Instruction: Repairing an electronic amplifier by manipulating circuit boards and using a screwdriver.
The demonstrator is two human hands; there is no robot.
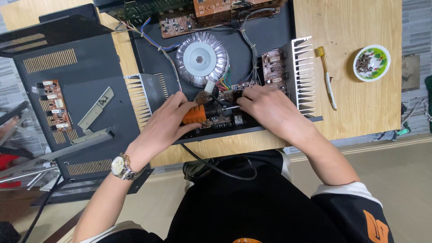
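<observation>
Both hands are working at the surface's near edge: the left hand (pixel 168 119) is gripping an orange-and-black soldering iron (pixel 202 114), while the right hand (pixel 265 105) is pressing curled fingers onto the open amplifier's brown circuit board (pixel 225 118).

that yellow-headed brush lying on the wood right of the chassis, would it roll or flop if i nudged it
The brush probably slides more than rolls: its yellow head looks flat and broad. The thin white handle seems rigid plastic, so likely stiff, and light for its length. It lies close beside the finned heatsink, so a leftward push may catch there.
</observation>
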